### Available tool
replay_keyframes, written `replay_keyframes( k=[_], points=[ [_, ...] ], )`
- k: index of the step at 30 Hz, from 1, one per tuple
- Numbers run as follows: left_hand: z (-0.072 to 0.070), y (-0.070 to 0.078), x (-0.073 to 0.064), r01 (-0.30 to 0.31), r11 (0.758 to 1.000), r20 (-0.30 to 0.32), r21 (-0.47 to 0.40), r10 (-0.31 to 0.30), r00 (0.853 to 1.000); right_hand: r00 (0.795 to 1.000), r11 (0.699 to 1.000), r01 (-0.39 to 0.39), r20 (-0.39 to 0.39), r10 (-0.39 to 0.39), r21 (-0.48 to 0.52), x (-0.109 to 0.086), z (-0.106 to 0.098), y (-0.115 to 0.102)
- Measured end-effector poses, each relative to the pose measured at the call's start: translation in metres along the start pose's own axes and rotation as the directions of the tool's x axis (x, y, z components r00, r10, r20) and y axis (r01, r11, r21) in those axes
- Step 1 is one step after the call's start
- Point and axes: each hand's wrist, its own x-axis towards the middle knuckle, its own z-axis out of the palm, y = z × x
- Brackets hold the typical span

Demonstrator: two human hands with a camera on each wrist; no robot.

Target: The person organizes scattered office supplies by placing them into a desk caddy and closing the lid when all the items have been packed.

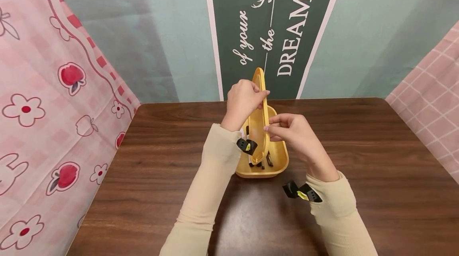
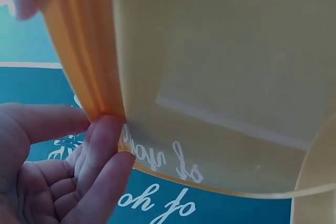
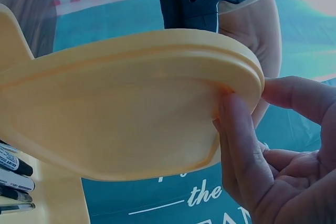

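A yellow lid (image 1: 256, 130) stands on edge above an open yellow box (image 1: 282, 158), its face turned sideways. My left hand (image 1: 242, 98) pinches the lid's rim near its far, upper end; the left wrist view shows those fingers (image 2: 107, 135) on the translucent edge. Lower down the same rim, on the right, my right hand (image 1: 294, 130) pinches it between thumb and fingers, as the right wrist view also shows for the hand (image 3: 283, 166). Several markers or pens (image 3: 16, 179) lie inside the box, partly hidden by the lid.
The box sits on a dark brown wooden table (image 1: 161, 168), near its back edge. Behind it hangs a green and teal cloth (image 1: 172, 40) with white lettering. A pink patterned cloth (image 1: 43, 128) borders the left, and a pink checked one (image 1: 430, 100) the right.
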Motion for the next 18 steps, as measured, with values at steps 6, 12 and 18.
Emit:
replay_keyframes(
  k=[6,12,18],
  points=[
    [-0.001,0.001,-0.002,-0.006,0.998,-0.011,0.063,0.007,1.000,1.000,0.999,0.002,0.011,-0.001,-0.048,0.000,0.003,-0.004],
    [-0.006,-0.002,-0.004,-0.045,0.992,-0.037,0.114,0.049,0.998,1.000,0.997,0.014,0.018,-0.013,-0.080,0.000,0.007,-0.006],
    [-0.014,-0.005,-0.004,-0.075,0.994,-0.037,0.077,0.078,0.996,0.999,0.999,0.040,0.031,-0.039,-0.024,0.000,0.007,-0.005]
  ],
)
